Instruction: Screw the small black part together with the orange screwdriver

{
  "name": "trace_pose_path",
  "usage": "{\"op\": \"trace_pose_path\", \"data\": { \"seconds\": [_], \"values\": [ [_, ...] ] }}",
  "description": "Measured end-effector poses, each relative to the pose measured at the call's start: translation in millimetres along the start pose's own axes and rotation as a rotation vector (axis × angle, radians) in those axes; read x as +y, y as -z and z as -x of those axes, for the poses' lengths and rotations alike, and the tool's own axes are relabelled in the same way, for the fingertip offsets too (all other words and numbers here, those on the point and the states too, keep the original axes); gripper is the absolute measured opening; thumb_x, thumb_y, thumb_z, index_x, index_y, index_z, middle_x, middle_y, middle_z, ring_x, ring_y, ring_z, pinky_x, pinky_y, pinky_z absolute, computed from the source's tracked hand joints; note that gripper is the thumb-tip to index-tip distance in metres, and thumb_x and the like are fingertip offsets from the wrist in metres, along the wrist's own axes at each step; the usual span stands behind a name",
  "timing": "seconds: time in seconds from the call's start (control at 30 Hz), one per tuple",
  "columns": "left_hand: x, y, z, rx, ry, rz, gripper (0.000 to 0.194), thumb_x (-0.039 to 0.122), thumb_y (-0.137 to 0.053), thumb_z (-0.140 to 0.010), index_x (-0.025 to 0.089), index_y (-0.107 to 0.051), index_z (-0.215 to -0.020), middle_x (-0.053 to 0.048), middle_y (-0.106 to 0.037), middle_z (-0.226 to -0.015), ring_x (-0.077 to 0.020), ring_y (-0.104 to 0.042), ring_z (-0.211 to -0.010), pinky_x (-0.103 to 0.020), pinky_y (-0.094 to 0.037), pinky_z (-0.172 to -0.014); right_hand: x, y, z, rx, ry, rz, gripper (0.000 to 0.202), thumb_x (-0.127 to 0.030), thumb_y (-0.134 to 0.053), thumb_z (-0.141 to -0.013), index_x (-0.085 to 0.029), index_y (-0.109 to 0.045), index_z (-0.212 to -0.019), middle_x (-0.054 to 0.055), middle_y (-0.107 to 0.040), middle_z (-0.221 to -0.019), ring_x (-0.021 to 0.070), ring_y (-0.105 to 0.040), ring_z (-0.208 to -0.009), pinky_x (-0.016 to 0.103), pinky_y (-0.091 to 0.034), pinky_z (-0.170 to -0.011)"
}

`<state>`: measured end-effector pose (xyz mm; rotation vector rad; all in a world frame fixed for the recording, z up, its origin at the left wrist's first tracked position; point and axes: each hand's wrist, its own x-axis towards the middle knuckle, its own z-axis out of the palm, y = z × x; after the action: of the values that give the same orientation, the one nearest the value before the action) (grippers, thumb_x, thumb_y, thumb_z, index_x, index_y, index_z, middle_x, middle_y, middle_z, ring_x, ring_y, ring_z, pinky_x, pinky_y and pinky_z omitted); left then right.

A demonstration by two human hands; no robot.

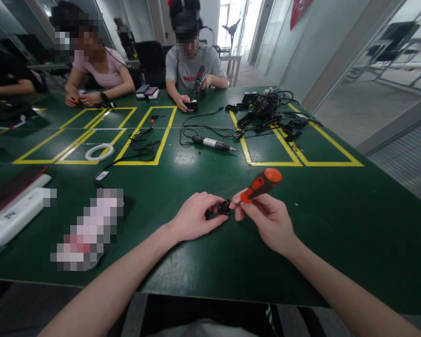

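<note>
With the small black rounded part as the centre of the clock, one co-worker in a black short-sleeved top (7, 75) sits far out near ten. One long white plastic power strip (17, 217) lies at nine, and one pixelated pinkish-white object (91, 224) rests nearer, also around nine. A second co-worker, in a pale pink top (103, 70), sits past ten; one flat white ring (88, 152) lies just before ten. A third co-worker, in a grey T-shirt (208, 61), holds one dark power driver (199, 82) between eleven and twelve, beyond one corded silver-and-black pen-shaped tool (210, 142). At the centre, the person's left hand (198, 215) is half closed, thumb and fingers pinching the one small black rounded part (225, 207) at the green tabletop (337, 210). Just beside it at three, the right hand (272, 222) is curled closed around one orange-and-black-handled screwdriver (258, 185), its handle leaning toward two; whether its tip, hidden by fingers, touches the part cannot be told. One heap of black cables (266, 110) lies at one.
</note>
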<state>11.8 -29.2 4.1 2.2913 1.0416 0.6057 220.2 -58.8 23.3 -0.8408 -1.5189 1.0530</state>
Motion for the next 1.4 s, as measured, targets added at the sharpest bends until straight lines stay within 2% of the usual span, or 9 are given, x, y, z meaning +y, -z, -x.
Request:
{"op": "trace_pose_path", "data": {
  "seconds": [0.1,0.27,0.57,0.77,0.9,1.03,1.13,1.2,1.4],
  "values": [
    [0.3,0.0,0.1,-0.002,0.007,-0.003,0.021,0.034,-0.072,-0.093,0.021,-0.07,-0.109,-0.001,-0.074,-0.09,-0.0191,-0.066,-0.083,-0.035,-0.048,-0.084,0.3,-0.8,0.7,0.006,-0.001,-0.017,0.031,-0.051,-0.071,-0.098,-0.021,-0.073,-0.092,0.005,-0.076,-0.081,0.0148,-0.068,-0.062,0.03,-0.061,-0.061],
    [0.8,0.1,0.0,-0.005,0.003,0.001,0.021,0.034,-0.074,-0.092,0.021,-0.069,-0.108,-0.001,-0.074,-0.091,-0.0196,-0.066,-0.084,-0.035,-0.048,-0.084,1.5,-1.4,1.4,0.023,-0.019,-0.014,0.028,-0.047,-0.079,-0.092,-0.02,-0.072,-0.093,0.005,-0.077,-0.076,0.0163,-0.069,-0.061,0.032,-0.063,-0.062],
    [0.8,0.3,-0.4,0.0,-0.01,-0.002,0.02,0.033,-0.074,-0.093,0.021,-0.07,-0.108,-0.001,-0.074,-0.089,-0.0191,-0.066,-0.083,-0.034,-0.047,-0.082,-0.3,0.1,0.3,-0.003,0.03,0.008,0.027,-0.044,-0.071,-0.099,-0.021,-0.075,-0.085,0.003,-0.071,-0.076,0.0137,-0.066,-0.062,0.027,-0.058,-0.061],
    [-1.0,-1.1,-0.2,0.004,-0.005,-0.006,0.024,0.034,-0.074,-0.093,0.02,-0.07,-0.112,-0.001,-0.074,-0.091,-0.0195,-0.066,-0.084,-0.034,-0.048,-0.082,4.6,-1.2,4.6,0.052,-0.013,0.0,0.025,-0.044,-0.083,-0.088,-0.021,-0.074,-0.09,0.005,-0.076,-0.083,0.019,-0.074,-0.074,0.033,-0.065,-0.073],
    [-0.7,-0.4,-0.5,-0.004,0.001,-0.006,0.024,0.034,-0.074,-0.093,0.02,-0.069,-0.113,-0.001,-0.074,-0.092,-0.0199,-0.067,-0.086,-0.035,-0.048,-0.083,1.3,0.1,2.4,0.038,0.018,0.069,0.019,-0.039,-0.083,-0.089,-0.022,-0.076,-0.084,0.006,-0.077,-0.084,0.021,-0.074,-0.078,0.034,-0.065,-0.073],
    [0.0,-0.1,-0.3,-0.007,-0.004,-0.001,0.022,0.033,-0.074,-0.093,0.021,-0.07,-0.111,-0.001,-0.074,-0.091,-0.0193,-0.067,-0.085,-0.035,-0.047,-0.083,-1.9,0.6,-0.2,0.037,0.026,0.085,0.028,-0.045,-0.075,-0.095,-0.022,-0.075,-0.08,0.006,-0.074,-0.08,0.019,-0.07,-0.07,0.033,-0.062,-0.065],
    [0.1,0.0,0.0,-0.003,0.0,-0.01,0.023,0.034,-0.073,-0.093,0.021,-0.069,-0.112,-0.001,-0.074,-0.091,-0.0193,-0.066,-0.084,-0.035,-0.048,-0.083,-1.6,-0.1,-0.2,0.005,-0.022,0.016,0.032,-0.052,-0.069,-0.098,-0.022,-0.075,-0.094,0.005,-0.074,-0.08,0.0167,-0.069,-0.065,0.032,-0.062,-0.064],
    [0.2,0.3,0.0,-0.006,0.003,-0.013,0.022,0.035,-0.074,-0.093,0.021,-0.07,-0.11,-0.001,-0.074,-0.091,-0.0193,-0.066,-0.084,-0.035,-0.048,-0.083,-0.6,-0.7,0.2,0.023,-0.031,-0.026,0.032,-0.054,-0.074,-0.095,-0.022,-0.073,-0.099,0.005,-0.076,-0.082,0.0162,-0.069,-0.065,0.032,-0.063,-0.066],
    [0.7,0.7,-0.2,-0.001,0.0,-0.01,0.024,0.034,-0.075,-0.093,0.02,-0.07,-0.111,-0.002,-0.074,-0.091,-0.0198,-0.066,-0.084,-0.035,-0.048,-0.083,-0.1,0.2,0.5,0.037,-0.035,0.016,0.027,-0.045,-0.081,-0.09,-0.021,-0.073,-0.082,0.005,-0.076,-0.076,0.0156,-0.067,-0.061,0.031,-0.063,-0.064]
  ]
}}
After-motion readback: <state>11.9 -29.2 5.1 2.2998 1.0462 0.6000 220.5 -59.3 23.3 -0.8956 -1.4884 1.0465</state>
